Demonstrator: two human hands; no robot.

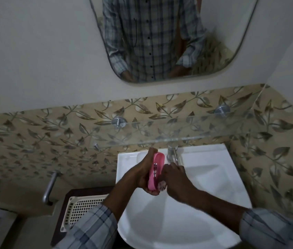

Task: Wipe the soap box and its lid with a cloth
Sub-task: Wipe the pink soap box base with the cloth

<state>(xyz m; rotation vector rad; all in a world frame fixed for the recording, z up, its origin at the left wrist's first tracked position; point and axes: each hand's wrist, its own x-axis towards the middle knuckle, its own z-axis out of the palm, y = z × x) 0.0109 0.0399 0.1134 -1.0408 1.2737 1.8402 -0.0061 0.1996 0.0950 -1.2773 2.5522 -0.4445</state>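
1. Over the white sink [205, 177], just near of the tap [173, 156], a pink soap box part [157, 169] is held up on edge, its long axis running near to far. Slots in its base show, so it looks like the draining tray or box half; which piece it is I cannot tell, and the other piece is not in view.
2. It is thin moulded plastic: likely light and stiff enough to take rubbing, but apt to flex if squeezed across its middle, and slippery if wet or soapy. The rims and the two rounded ends are the safest places to hold.
3. The left hand [144, 172] does just that, curled round the back of the box, with fingertips over the far end and the near end seated in the palm.
4. The right hand [175, 178] is clenched around a small wad of cloth [162, 186], pressing it against the box's near end, inside the open face.
5. The slots will probably catch the cloth, so short strokes along them seem wise.
6. Farther out: a glass shelf [178, 130] above the tap, a mirror [160, 42] on the far wall, and a perforated cream basket [82, 207] to the left of the sink.
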